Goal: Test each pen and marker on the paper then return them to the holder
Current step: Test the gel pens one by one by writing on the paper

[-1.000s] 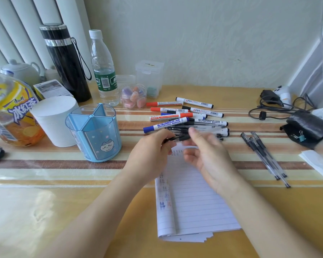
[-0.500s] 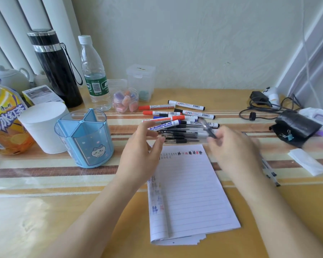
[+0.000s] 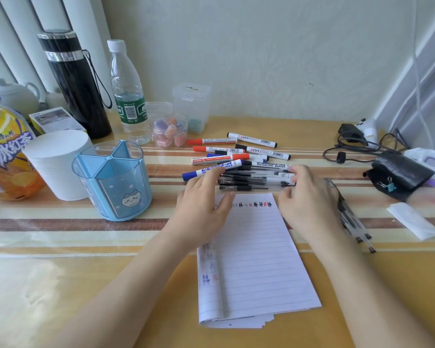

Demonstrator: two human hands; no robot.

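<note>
Black gel pens above the paper: right hand has returned beside the left hand, both loosely open, reaching for another.

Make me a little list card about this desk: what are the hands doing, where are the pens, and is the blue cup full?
left hand: resting open at the left end of the pen pile
right hand: at the pile's right end, grip unclear
pen pile: lying above the paper
markers: loose behind the pile
paper: one row of test marks along the top
blue holder: looks empty
set-aside pens: right of the right hand
</note>
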